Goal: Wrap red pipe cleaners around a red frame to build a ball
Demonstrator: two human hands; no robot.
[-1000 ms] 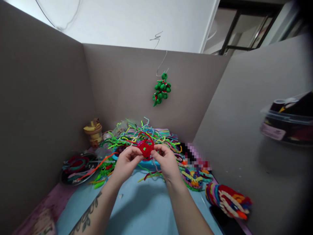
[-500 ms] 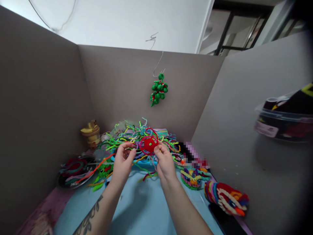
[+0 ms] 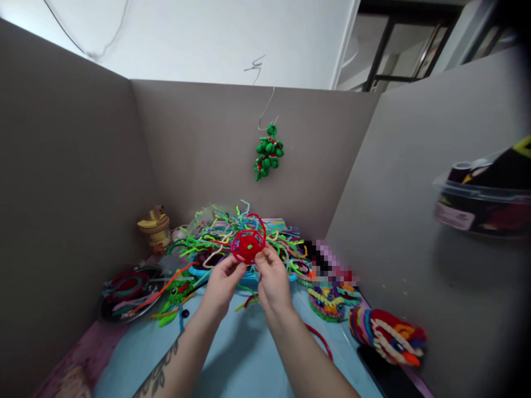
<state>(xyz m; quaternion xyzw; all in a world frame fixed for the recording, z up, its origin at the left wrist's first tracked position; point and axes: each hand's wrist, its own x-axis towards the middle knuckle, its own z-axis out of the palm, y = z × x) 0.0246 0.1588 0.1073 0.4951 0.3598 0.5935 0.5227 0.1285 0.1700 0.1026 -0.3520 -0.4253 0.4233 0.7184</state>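
Observation:
A small round red pipe-cleaner disc (image 3: 248, 245) with a green spot in its middle is held up between both hands, above the blue table mat (image 3: 244, 359). My left hand (image 3: 223, 283) pinches its lower left edge. My right hand (image 3: 270, 279) pinches its lower right edge, fingers closed on it. A red loop of pipe cleaner rises from the disc's top. Behind the disc lies a big tangled heap of coloured pipe cleaners (image 3: 215, 235).
Grey cardboard walls enclose the table on three sides. A green pipe-cleaner ornament (image 3: 267, 153) hangs on the back wall. A yellow jar (image 3: 155, 228) and a dark plate of pipe cleaners (image 3: 126, 290) sit left; woven coloured pieces (image 3: 385, 334) lie right. A plastic tub (image 3: 483, 199) stands far right.
My left hand came back to the disc and pinched it again after letting go half a second ago. The hands drew closer together and the disc sits slightly lower.

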